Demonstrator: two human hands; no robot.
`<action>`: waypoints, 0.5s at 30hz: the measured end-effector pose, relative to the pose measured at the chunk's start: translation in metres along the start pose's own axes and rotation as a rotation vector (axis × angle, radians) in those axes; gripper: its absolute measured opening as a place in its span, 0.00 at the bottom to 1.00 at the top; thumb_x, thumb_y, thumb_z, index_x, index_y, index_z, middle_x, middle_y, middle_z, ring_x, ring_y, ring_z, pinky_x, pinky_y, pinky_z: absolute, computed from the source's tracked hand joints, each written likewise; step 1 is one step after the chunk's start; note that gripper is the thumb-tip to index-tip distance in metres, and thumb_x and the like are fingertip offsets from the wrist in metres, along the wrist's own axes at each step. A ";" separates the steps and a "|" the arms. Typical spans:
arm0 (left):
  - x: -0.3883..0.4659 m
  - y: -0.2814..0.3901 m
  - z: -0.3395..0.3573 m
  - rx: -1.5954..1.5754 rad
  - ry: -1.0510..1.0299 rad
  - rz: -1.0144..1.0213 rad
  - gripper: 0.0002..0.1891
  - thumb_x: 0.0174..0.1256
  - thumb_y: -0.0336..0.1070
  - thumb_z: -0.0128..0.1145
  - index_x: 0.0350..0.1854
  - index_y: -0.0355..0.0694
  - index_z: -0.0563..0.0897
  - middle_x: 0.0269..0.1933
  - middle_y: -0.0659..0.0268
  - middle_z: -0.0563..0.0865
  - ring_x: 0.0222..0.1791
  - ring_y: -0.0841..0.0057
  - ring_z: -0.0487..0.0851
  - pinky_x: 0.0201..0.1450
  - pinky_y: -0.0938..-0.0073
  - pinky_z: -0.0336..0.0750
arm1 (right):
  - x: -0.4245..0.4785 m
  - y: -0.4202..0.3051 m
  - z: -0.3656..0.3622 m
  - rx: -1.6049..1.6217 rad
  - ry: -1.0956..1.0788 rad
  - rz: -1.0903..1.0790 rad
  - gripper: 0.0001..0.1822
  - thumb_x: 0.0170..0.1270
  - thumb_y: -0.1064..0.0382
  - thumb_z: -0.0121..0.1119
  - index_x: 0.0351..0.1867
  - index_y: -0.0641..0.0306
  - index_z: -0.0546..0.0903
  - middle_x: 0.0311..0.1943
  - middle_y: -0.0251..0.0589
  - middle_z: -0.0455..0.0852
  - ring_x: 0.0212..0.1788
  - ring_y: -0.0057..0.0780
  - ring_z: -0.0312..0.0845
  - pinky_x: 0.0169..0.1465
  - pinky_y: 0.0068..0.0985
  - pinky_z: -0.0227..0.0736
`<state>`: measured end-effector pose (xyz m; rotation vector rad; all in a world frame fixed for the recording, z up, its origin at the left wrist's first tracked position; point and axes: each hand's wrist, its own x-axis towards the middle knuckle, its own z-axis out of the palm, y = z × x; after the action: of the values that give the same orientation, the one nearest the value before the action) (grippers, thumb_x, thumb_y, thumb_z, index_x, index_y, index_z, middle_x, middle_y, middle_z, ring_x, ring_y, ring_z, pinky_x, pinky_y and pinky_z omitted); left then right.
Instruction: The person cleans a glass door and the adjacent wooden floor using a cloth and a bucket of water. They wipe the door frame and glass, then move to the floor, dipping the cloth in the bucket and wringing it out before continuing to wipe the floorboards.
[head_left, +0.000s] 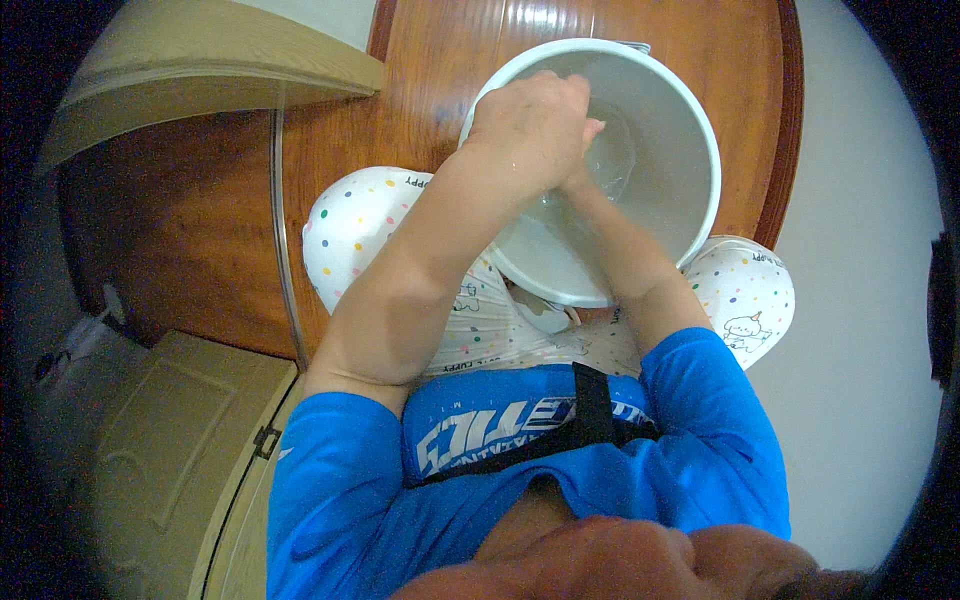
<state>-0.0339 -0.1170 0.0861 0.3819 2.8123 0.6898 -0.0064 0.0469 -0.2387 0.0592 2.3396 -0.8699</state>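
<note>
A white plastic bucket (712, 180) stands between my knees, and clear liquid, seemingly water, shows at its bottom. My left hand (534, 124) is over the bucket's opening, back turned up, its fingers bent down out of sight. Mostly covered by it, my right hand (592, 132) shows only a few fingertips and the wrist. The two hands meet or overlap, with the forearms coming together over the bucket. Whether anything is held between them is hidden.
Under the bucket is a reddish-brown wood floor (420, 97). White patterned trousers (360, 225) cover my bent knees on both sides. At left are a panelled wooden door (172, 435) and a metal floor strip (279, 225). A pale wall (855, 300) runs along the right.
</note>
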 end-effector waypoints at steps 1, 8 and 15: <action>-0.001 0.005 -0.002 0.002 -0.011 0.002 0.18 0.60 0.47 0.59 0.46 0.39 0.80 0.39 0.52 0.85 0.42 0.57 0.83 0.42 0.58 0.78 | 0.005 0.007 0.018 0.107 -0.049 -0.075 0.22 0.57 0.62 0.57 0.55 0.61 0.75 0.50 0.57 0.80 0.53 0.51 0.75 0.56 0.42 0.69; -0.014 0.001 -0.002 -0.015 -0.088 -0.099 0.18 0.61 0.47 0.58 0.46 0.38 0.80 0.40 0.52 0.85 0.41 0.56 0.84 0.42 0.57 0.78 | 0.020 0.035 -0.023 -0.217 -0.095 0.053 0.19 0.61 0.58 0.52 0.53 0.60 0.77 0.51 0.54 0.80 0.54 0.51 0.76 0.56 0.45 0.69; -0.001 0.006 0.005 -0.016 -0.126 -0.005 0.18 0.61 0.47 0.57 0.47 0.39 0.78 0.41 0.53 0.84 0.43 0.55 0.83 0.43 0.56 0.78 | 0.003 0.032 0.023 -0.052 0.031 -0.051 0.19 0.61 0.54 0.53 0.51 0.60 0.80 0.52 0.52 0.80 0.53 0.49 0.77 0.56 0.42 0.70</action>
<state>-0.0301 -0.1099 0.0851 0.4009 2.6869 0.6632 0.0113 0.0575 -0.2722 -0.0084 2.4007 -0.8383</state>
